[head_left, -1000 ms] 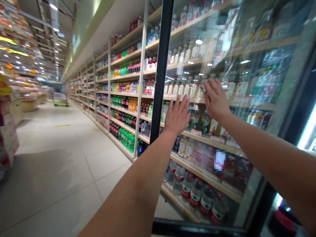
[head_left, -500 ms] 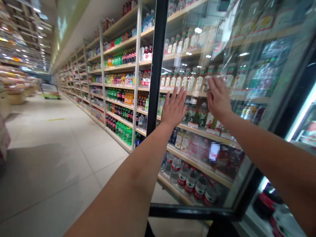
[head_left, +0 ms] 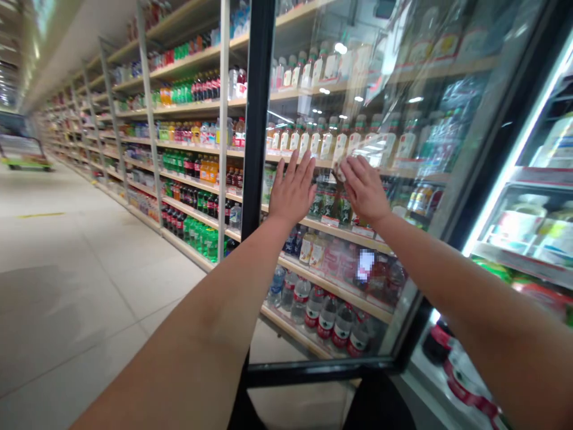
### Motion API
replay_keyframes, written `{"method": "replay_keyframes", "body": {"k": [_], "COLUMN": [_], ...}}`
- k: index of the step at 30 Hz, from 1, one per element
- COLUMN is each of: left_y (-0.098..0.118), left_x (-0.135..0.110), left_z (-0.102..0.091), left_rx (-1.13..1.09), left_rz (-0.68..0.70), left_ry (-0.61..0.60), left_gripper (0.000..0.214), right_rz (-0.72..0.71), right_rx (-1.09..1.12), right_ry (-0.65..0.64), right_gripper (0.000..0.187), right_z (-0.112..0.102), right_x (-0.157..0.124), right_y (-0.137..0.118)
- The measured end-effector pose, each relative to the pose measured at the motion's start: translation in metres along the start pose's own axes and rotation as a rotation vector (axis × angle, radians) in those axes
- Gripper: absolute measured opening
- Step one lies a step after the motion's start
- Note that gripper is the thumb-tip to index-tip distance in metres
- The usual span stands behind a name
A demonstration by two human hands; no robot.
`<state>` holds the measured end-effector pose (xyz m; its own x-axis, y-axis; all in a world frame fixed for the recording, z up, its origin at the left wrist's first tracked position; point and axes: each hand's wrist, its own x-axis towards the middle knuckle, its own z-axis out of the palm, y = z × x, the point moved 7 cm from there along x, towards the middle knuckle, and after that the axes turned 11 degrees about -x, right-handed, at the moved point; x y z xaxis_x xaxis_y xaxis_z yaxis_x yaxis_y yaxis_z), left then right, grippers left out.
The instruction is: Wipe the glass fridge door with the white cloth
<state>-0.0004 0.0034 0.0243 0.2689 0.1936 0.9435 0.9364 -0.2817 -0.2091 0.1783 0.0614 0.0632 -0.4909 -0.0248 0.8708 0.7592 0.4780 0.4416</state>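
Observation:
In front of me a glass door [head_left: 331, 334] in a black frame stands swung open. My left hand [head_left: 292, 190] lies against the glass with its fingers stretched out and slightly spread, holding nothing. To its right, my right hand [head_left: 364, 188] is closed with bent fingers on a crumpled white cloth [head_left: 341, 172], pressed against the same pane. Most of the cloth is hidden under the fingers. Reflections streak the glass, and the bottles behind it show through.
Shelves of drink bottles [head_left: 201, 173] run along the wall beyond the door. Lit cooler shelves with bottles [head_left: 521, 221] stand at the right. A tiled floor [head_left: 89, 280] stretches to the left, with a green-based cart [head_left: 27, 161] farther off.
My right hand with the cloth has moved left and slightly down across the glass, closer to my left hand. My left hand stays flat on the pane. The view has turned right.

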Motion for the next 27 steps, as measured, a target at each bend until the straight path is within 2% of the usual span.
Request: {"method": "replay_keyframes", "body": {"k": [2,5,6,7,11,12,13,16,17,19,22,23,25,27], "left_y": [0.000,-0.001,-0.001,0.000,0.000,0.000,-0.001,-0.002,-0.002,-0.002,-0.001,0.000,0.000,-0.001], "left_x": [0.001,0.001,0.001,0.001,0.001,0.000,0.000,0.000,0.001,0.001,0.002,0.002,0.003,0.002], "left_z": [0.000,-0.001,-0.001,-0.001,-0.001,0.000,0.000,0.001,0.001,0.001,-0.001,-0.001,-0.002,-0.002], "left_rx": [-0.005,-0.006,-0.006,-0.007,-0.013,-0.017,-0.020,-0.031,-0.035,-0.045,-0.063,-0.073,-0.098,-0.121], "left_rz": [-0.002,-0.020,-0.025,-0.027,-0.019,-0.016,-0.016,-0.023,-0.027,-0.033,-0.040,-0.041,-0.048,-0.057], "left_ry": [-0.007,-0.016,-0.017,-0.014,-0.005,-0.006,-0.009,-0.015,-0.016,-0.018,-0.019,-0.019,-0.022,-0.026], "left_gripper": [0.063,0.064,0.064,0.064,0.063,0.063,0.063,0.065,0.065,0.065,0.065,0.065,0.065,0.066], "right_rz": [0.049,0.347,0.393,0.378,0.029,0.017,0.065,0.365,0.419,0.354,0.068,0.024,0.076,0.236], "right_rx": [-0.010,-0.053,-0.065,-0.070,-0.019,-0.010,-0.010,-0.047,-0.058,-0.065,-0.036,-0.022,0.005,0.023], "right_ry": [-0.004,0.121,0.146,0.146,-0.002,-0.017,-0.005,0.096,0.114,0.097,0.017,0.004,0.024,0.086], "right_gripper": [0.056,0.061,0.062,0.062,0.057,0.057,0.058,0.064,0.065,0.064,0.059,0.058,0.060,0.063], "right_z": [-0.001,-0.009,-0.010,-0.010,0.001,0.002,0.003,0.000,0.000,0.002,0.004,0.004,0.002,-0.001], "right_x": [0.002,0.006,0.006,0.007,0.009,0.011,0.013,0.015,0.014,0.012,0.010,0.010,0.014,0.017], "right_y": [0.006,0.033,0.035,0.032,-0.003,-0.003,0.002,0.029,0.031,0.020,-0.010,-0.013,-0.005,0.011]}}
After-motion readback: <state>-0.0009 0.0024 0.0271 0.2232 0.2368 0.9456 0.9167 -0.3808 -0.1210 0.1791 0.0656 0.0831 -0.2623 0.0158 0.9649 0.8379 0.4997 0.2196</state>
